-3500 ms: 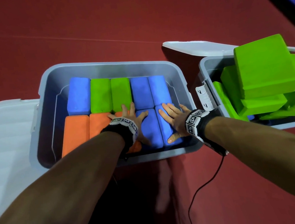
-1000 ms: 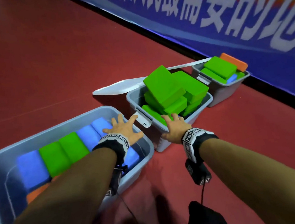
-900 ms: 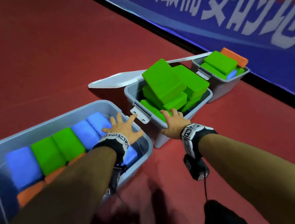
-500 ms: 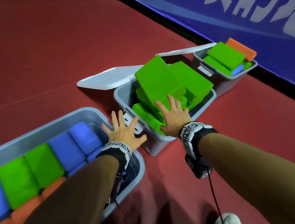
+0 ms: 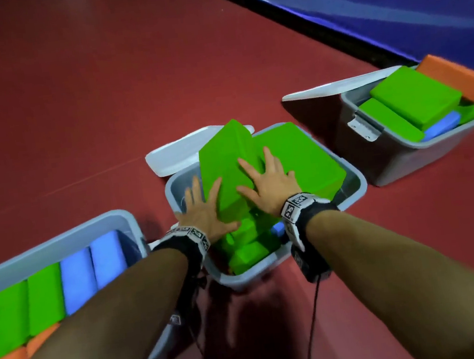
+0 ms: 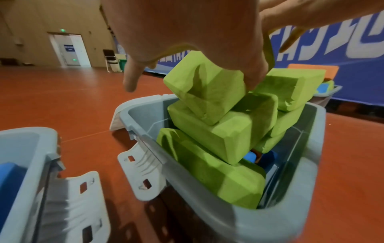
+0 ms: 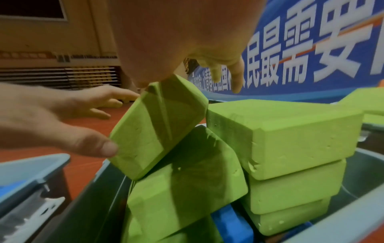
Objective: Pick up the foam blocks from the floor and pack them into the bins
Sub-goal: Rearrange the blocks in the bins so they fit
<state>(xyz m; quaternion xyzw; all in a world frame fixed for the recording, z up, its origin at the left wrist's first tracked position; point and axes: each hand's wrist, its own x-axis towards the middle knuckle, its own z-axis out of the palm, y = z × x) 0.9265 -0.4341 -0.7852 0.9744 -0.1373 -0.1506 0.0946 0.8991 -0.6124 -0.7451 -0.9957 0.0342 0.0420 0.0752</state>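
While both grips press flat, fingers straight, on top green block [image 5: 229, 162]; middle bin [image 5: 350, 192] overfull.

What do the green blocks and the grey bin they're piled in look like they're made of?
The tilted green block under both hands looks like dense matte foam: chalky, pitted faces, soft bevelled edges, and a torn nick on a neighbouring green block. The grey bin looks like smooth, slightly glossy moulded plastic, with a rolled rim and a slotted clip latch.

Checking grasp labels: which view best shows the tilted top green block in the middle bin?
Head view: the whole top green block shows, with left hand and right hand on it. Both wrist views show only its near end, partly behind a palm.
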